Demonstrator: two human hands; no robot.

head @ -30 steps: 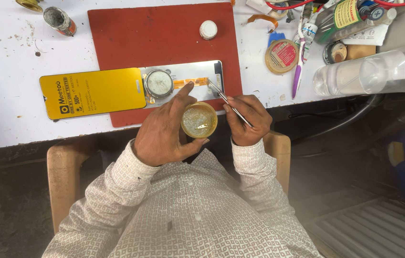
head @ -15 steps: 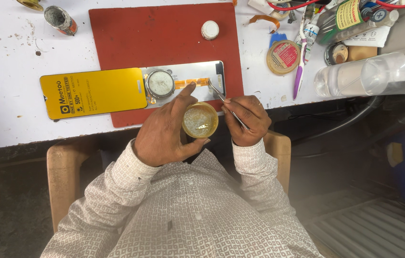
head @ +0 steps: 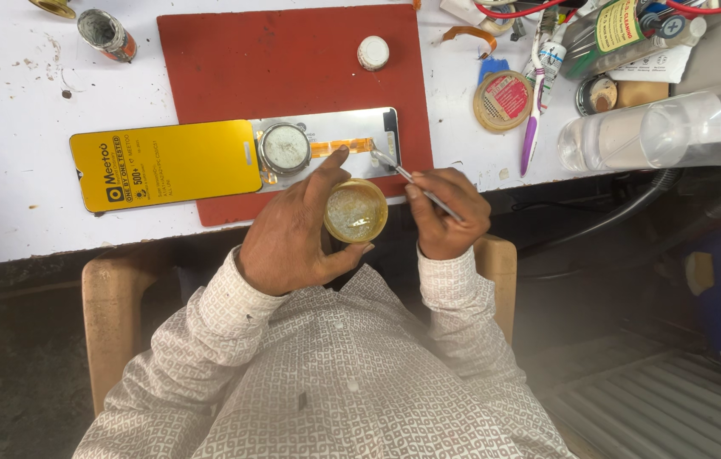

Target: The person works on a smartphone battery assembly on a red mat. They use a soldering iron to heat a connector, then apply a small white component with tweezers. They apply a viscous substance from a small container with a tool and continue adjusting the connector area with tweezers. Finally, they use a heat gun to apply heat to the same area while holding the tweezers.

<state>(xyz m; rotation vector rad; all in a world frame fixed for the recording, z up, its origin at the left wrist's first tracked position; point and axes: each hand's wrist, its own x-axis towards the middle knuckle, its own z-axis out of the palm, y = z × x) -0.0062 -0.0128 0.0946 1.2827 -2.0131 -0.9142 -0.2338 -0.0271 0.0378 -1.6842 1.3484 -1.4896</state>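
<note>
A scuffed white desk (head: 3, 127) runs across the top, with a red mat (head: 292, 59) on it and dark floor below its front edge. The left hand (head: 292, 238) has its grip closed round a small round tin (head: 355, 211) of yellowish paste, held just off the desk edge over the lap; the fingers cover the tin's far side. The right hand (head: 449, 212) pinches metal tweezers (head: 403, 172), whose tips lie on the orange flex cable (head: 342, 146) of a phone screen panel (head: 326, 146) on the mat. Whether the tips grasp anything is too small to tell. A round dial-like disc (head: 285, 148) sits on the panel, beside a yellow card (head: 165, 166). Since a moment ago the tweezers have edged further toward the cable; the tin has stayed put. A clear bottle (head: 658, 127) lies to the right, partly cut off by clutter.
</note>
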